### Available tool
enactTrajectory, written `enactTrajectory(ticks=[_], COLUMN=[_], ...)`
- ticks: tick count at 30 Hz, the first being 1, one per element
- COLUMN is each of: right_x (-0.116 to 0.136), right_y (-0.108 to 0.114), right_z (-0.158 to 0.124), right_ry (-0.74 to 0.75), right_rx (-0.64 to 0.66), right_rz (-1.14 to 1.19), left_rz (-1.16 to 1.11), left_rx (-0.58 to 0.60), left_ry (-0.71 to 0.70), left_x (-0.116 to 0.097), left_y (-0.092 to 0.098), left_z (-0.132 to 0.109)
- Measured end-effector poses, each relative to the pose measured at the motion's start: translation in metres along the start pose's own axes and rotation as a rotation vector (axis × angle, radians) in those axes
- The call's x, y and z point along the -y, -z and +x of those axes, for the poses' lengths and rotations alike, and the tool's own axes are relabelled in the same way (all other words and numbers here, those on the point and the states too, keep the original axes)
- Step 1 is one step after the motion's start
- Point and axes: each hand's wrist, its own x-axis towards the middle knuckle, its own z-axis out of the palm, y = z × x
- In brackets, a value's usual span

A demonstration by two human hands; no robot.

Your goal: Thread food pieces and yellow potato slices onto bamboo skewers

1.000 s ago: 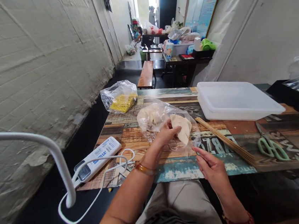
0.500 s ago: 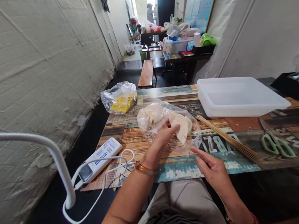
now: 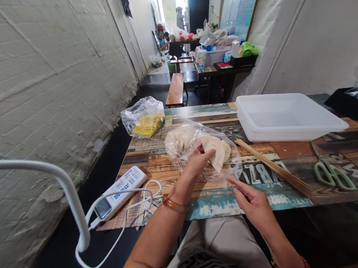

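Observation:
My left hand (image 3: 198,162) pinches a pale, flat folded sheet of food (image 3: 216,152) at the mouth of a clear plastic bag (image 3: 186,141) that holds more of the same. The bag lies on the painted wooden table (image 3: 218,202). My right hand (image 3: 251,201) rests at the table's near edge with its fingers held loosely together; I cannot make out anything in them. A bundle of thin bamboo skewers (image 3: 274,168) lies just to the right of it.
A white plastic tray (image 3: 287,116) sits at the back right. Green-handled scissors (image 3: 332,173) lie at the right. A second bag with yellow contents (image 3: 143,118) is at the back left, and a white power strip (image 3: 116,191) with its cord at the near left. A person stands far down the corridor.
My left hand has drawn the pale sheet slightly further out of the bag. The right hand has hardly moved.

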Motion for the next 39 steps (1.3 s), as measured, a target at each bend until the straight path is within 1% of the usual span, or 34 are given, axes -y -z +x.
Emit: enactTrajectory(ticks=[7, 13, 18, 24, 29, 35, 39], right_x=[-0.002, -0.003, -0.005, -0.008, -0.007, -0.006, -0.005], right_y=[-0.003, -0.006, -0.01, -0.015, -0.015, -0.013, -0.011], right_z=[0.003, 0.006, 0.009, 0.014, 0.011, 0.008, 0.009], right_ry=[0.021, -0.032, -0.039, -0.002, 0.035, 0.076, 0.123], right_rx=[-0.024, -0.001, -0.008, -0.034, -0.056, -0.111, -0.155], right_rz=[0.025, 0.025, 0.045, 0.073, 0.084, -0.001, -0.077], left_rz=[0.012, 0.037, 0.062, 0.05, 0.037, 0.055, 0.049], left_rx=[0.037, 0.067, 0.042, 0.007, -0.019, -0.033, -0.011], left_ry=[0.0, -0.033, -0.04, -0.029, -0.013, 0.022, 0.091], left_x=[0.002, 0.004, 0.006, 0.007, 0.003, -0.003, -0.006], left_y=[0.0, 0.0, 0.0, -0.001, -0.002, -0.005, -0.007], left_z=[0.0, 0.001, 0.002, 0.0, -0.003, -0.007, -0.009])
